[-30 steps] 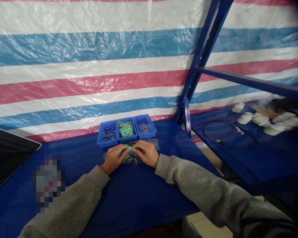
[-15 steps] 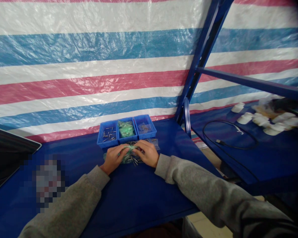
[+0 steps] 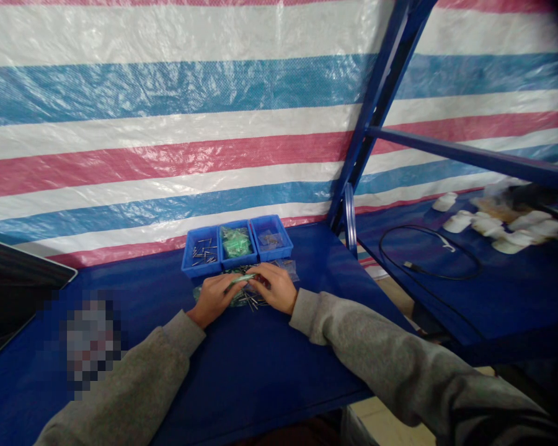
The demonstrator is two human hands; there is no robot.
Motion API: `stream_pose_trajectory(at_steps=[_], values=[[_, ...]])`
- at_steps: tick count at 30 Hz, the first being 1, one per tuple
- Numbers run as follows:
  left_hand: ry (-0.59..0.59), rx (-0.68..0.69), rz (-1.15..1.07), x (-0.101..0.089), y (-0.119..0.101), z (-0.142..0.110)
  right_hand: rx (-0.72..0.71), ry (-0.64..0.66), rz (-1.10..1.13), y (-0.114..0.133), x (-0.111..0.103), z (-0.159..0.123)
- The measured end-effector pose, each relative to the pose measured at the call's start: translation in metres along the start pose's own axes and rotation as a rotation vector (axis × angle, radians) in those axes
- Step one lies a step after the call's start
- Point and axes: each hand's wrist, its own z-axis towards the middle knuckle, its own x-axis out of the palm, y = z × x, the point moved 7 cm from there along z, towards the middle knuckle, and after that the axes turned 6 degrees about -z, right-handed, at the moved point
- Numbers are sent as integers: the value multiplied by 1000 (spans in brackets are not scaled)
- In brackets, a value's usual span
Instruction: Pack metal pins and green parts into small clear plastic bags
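My left hand (image 3: 214, 297) and my right hand (image 3: 278, 288) meet over the blue table, fingers closed in a pinch from either side. Between them is a small pale-green plastic bag (image 3: 243, 278); its contents cannot be made out. Below the hands lie loose thin metal pins or screws (image 3: 253, 302), partly covered by the fingers. More green plastic (image 3: 237, 301) shows beside my left fingers. Clear small bags (image 3: 287, 267) lie just beyond my right hand.
Three joined blue bins stand behind the hands: one with metal pins (image 3: 205, 251), one with green bags (image 3: 236, 241), one with clear bags (image 3: 270, 240). A dark screen (image 3: 18, 297) is at left. A blue frame post (image 3: 376, 111), black cable (image 3: 428, 275) and white fittings (image 3: 488, 226) are at right.
The green bag between my fingers now looks flatter and narrower, and my fingertips have shifted slightly. Both forearms stay in place.
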Motion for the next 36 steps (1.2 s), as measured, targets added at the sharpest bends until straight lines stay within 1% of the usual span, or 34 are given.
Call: stream_pose_trajectory(at_steps=[10,18,22,27,36], values=[[26,-21,18,3,-2,3,-4,44,-15,-2,5,0],[95,-6,48,7,-4,5,-12,59,-20,-2,6,1],[116,5,57,8,-5,6,-11,88,-19,-4,9,1],[144,-17,41,11,-3,6,-17,131,-9,-5,13,1],[139,8,54,12,-4,7,-35,129,-7,-6,14,1]])
